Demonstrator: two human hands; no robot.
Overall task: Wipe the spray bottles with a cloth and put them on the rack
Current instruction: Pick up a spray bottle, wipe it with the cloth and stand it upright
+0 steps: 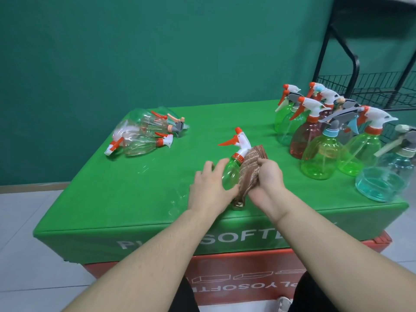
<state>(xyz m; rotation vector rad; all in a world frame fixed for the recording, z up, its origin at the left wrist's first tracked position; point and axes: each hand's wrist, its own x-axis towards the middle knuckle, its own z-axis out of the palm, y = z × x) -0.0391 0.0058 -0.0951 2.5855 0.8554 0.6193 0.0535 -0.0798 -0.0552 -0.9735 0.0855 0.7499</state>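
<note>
A green spray bottle (231,172) with a white head and orange trigger stands tilted near the front middle of the green block. My left hand (209,188) holds the lower part of the bottle from the left. My right hand (267,179) grips a brown cloth (248,170) and presses it against the bottle's right side. The bottle's base is hidden behind my hands and the cloth.
Several spray bottles (333,140) stand upright in a cluster at the right of the green block (135,199). Three clear bottles (146,134) lie in a heap at the back left. A black wire rack (364,86) stands behind the block at the far right.
</note>
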